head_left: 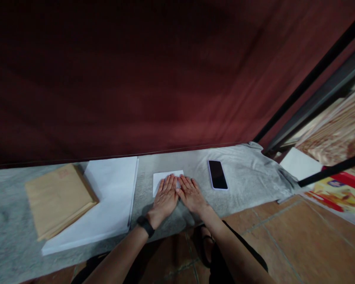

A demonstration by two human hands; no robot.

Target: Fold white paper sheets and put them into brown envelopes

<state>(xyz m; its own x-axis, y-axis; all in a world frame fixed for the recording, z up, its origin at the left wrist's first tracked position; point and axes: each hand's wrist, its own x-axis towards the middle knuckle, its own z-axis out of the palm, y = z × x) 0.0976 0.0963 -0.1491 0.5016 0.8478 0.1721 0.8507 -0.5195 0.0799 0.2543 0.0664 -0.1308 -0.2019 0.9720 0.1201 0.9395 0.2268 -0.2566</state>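
- Side by side, the person's two hands lie flat, palms down and backs facing up, in a mirrored pose.
- The left hand (166, 192) stretches its fingers forward and slightly to the right, held close together.
- The right hand (192, 194) angles forward and to the left, its fingers extended, its thumb (181, 193) reaching across to the left hand's inner edge.
- The left forearm (122, 252) enters from below and slants inward to the left wrist (155, 218).
- Opposite, the bare right forearm (225, 240) slants in toward the right wrist (204, 210).
- Below, a foot (208, 243) shows, partly hidden by the right forearm.
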